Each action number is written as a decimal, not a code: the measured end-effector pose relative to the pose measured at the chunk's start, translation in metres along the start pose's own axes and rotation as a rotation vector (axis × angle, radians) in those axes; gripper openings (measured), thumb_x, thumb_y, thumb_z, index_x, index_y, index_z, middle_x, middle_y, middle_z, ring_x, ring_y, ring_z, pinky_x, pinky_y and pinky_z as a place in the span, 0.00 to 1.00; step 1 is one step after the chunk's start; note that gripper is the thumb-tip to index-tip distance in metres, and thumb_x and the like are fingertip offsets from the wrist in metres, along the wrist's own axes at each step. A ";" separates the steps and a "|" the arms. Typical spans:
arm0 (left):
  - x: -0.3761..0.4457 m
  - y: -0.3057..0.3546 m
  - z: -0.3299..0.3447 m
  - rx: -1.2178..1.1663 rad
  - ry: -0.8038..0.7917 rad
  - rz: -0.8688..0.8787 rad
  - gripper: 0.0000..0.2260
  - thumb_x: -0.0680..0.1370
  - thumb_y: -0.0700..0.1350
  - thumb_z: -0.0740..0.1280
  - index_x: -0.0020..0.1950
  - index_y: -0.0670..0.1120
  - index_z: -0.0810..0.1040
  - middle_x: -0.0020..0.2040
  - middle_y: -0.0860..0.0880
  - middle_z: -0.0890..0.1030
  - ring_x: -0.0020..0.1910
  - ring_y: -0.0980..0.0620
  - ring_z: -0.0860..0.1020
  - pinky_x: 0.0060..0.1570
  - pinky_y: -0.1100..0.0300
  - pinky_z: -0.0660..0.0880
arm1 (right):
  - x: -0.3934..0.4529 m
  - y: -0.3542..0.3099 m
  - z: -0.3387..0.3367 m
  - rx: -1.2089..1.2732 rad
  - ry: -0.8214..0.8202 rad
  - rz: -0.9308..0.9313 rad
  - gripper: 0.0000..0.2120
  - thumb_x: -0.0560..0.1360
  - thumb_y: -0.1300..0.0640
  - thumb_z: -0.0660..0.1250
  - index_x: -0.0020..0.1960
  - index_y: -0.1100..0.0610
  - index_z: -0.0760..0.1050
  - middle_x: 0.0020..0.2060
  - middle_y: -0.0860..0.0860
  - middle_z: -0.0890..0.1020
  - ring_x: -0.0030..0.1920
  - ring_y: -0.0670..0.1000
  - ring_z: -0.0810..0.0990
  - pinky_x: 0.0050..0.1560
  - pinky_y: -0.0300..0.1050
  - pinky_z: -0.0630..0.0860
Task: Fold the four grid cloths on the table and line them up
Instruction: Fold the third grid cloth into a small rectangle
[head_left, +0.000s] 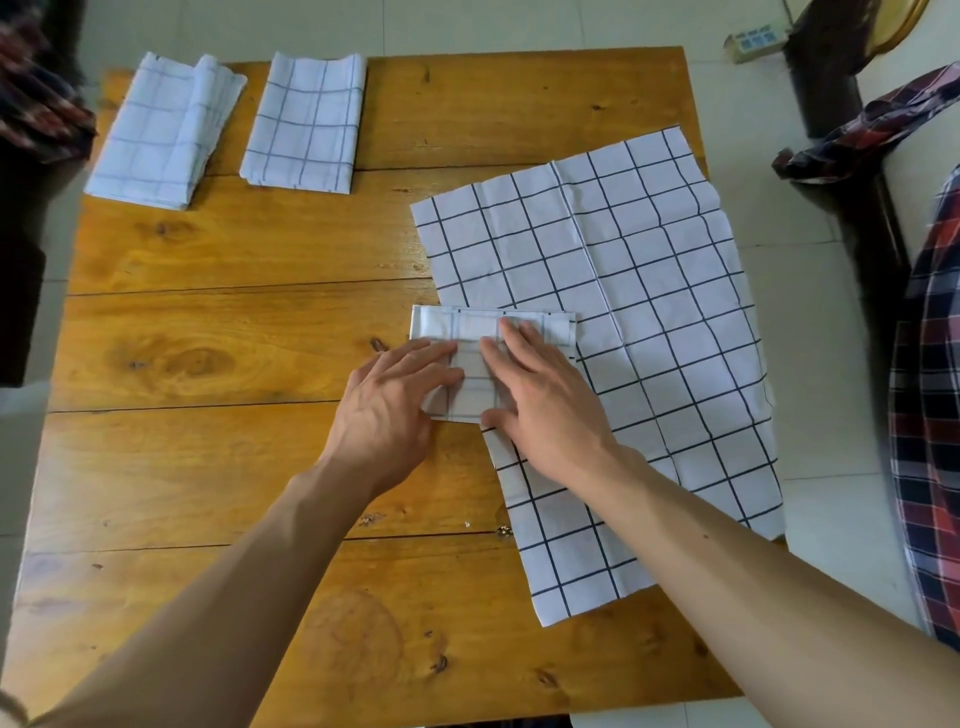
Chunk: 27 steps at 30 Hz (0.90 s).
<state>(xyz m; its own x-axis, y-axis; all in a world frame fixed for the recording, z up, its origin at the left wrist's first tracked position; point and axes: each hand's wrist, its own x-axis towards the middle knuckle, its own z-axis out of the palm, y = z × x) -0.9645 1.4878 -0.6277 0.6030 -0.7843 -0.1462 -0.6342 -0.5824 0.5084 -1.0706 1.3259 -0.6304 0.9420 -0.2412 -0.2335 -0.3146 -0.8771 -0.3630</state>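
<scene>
1. Grid cloths, white with dark lines: one folded white grid cloth (165, 132) lies at the upper left of the wooden plank table (234, 322), a second folded one (306, 124) just right of it.
2. Centre frame, the left hand (397, 397) and right hand (540, 395) press flat, fingers straight, on a small folded cloth (470, 332).
3. That fold overlaps the left edge of an unfolded cloth (649, 322) spread at right.

both hands (467, 395) flat on folded cloth (475, 332), 2 done

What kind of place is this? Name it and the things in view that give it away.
Most likely a room in a home, not a workshop: a plain wooden table on a pale tiled floor, with plaid clothing draped over dark furniture at the right and grid cloths being folded by hand.
</scene>
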 end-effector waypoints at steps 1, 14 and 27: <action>0.000 0.002 0.003 -0.017 0.032 -0.014 0.18 0.76 0.39 0.65 0.63 0.54 0.79 0.72 0.57 0.72 0.76 0.55 0.63 0.69 0.48 0.62 | -0.003 0.005 -0.003 -0.005 -0.008 0.022 0.38 0.75 0.46 0.70 0.79 0.53 0.56 0.80 0.53 0.51 0.79 0.54 0.50 0.78 0.51 0.49; -0.003 0.005 0.011 0.047 0.066 -0.062 0.18 0.73 0.56 0.73 0.61 0.58 0.76 0.73 0.59 0.70 0.76 0.53 0.61 0.72 0.43 0.58 | -0.024 0.036 -0.021 0.017 -0.102 0.136 0.40 0.76 0.46 0.68 0.80 0.48 0.48 0.80 0.48 0.44 0.79 0.50 0.42 0.78 0.56 0.47; 0.009 -0.018 -0.014 0.273 -0.319 -0.098 0.39 0.80 0.61 0.60 0.79 0.58 0.35 0.78 0.62 0.33 0.77 0.51 0.29 0.77 0.45 0.35 | -0.022 0.032 -0.024 0.008 -0.126 0.160 0.41 0.76 0.47 0.68 0.80 0.48 0.47 0.80 0.48 0.43 0.79 0.50 0.42 0.78 0.56 0.44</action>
<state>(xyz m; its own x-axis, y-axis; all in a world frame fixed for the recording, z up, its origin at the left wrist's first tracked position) -0.9405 1.4944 -0.6262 0.5139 -0.7243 -0.4596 -0.7122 -0.6589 0.2420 -1.0987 1.2932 -0.6150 0.8577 -0.3231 -0.4000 -0.4608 -0.8283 -0.3189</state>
